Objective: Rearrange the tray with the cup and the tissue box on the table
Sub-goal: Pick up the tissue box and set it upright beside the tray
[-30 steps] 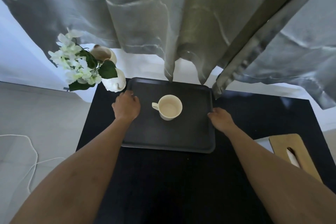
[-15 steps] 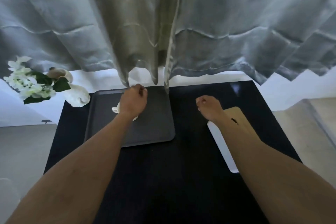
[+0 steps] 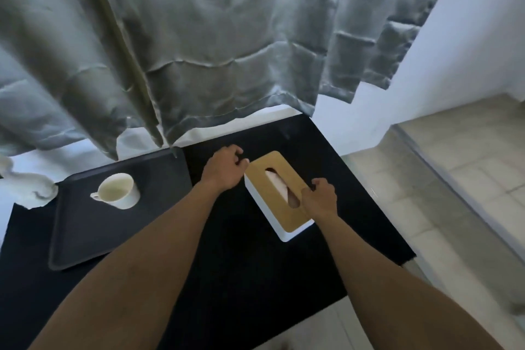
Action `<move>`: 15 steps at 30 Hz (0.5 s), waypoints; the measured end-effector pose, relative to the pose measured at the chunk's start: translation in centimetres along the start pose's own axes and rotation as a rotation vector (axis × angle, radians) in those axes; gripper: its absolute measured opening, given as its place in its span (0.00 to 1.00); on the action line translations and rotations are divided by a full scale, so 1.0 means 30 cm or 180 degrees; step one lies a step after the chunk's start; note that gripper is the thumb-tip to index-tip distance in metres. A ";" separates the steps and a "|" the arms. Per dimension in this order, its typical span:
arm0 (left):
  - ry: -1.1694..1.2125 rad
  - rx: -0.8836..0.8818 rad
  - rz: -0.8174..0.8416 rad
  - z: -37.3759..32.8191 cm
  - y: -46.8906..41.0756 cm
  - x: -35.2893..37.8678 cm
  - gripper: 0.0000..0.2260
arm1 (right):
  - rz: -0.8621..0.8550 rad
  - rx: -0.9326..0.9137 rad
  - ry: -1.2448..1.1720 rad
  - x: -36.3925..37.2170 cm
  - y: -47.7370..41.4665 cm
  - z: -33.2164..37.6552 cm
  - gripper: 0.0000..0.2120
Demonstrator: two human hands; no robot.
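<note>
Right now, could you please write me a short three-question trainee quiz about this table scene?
1. True or false: the cup stands on the tray.
2. Which object are both hands at? A) cup B) tissue box C) curtain
3. Fill in: the tissue box has a white body and a ____-coloured lid.

Key: 1 true. 2 B: the left hand is at its far left corner, the right hand on its right edge. 3 wood.

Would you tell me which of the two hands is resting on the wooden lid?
The right hand, lying on the tissue box lid; the left hand is at its far corner instead.
</note>
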State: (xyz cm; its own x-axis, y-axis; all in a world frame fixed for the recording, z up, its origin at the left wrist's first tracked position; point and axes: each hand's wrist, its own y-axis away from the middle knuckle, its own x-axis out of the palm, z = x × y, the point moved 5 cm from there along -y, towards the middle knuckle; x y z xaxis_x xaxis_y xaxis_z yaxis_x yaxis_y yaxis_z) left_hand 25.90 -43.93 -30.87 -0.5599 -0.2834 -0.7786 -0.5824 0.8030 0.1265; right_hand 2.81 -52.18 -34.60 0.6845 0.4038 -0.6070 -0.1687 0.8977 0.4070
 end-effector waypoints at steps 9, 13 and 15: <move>-0.0547 -0.0109 0.0645 -0.092 -0.076 0.164 0.25 | 0.0238 0.1646 -0.0709 0.071 -0.011 -0.150 0.43; -0.0823 -0.0258 0.0911 -0.081 -0.144 0.238 0.30 | 0.0429 0.1860 -0.0999 0.128 -0.029 -0.176 0.47; -0.0848 -0.0327 0.0992 -0.060 -0.179 0.269 0.29 | 0.0448 0.1886 -0.1095 0.146 -0.044 -0.186 0.47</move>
State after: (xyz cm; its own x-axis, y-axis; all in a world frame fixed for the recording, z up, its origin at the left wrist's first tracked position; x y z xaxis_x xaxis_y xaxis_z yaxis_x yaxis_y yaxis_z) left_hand 23.43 -51.47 -36.72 -0.5545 0.1211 -0.8233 -0.4725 0.7687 0.4312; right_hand 2.07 -50.61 -41.59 0.8867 0.3427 -0.3104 0.0761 0.5540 0.8290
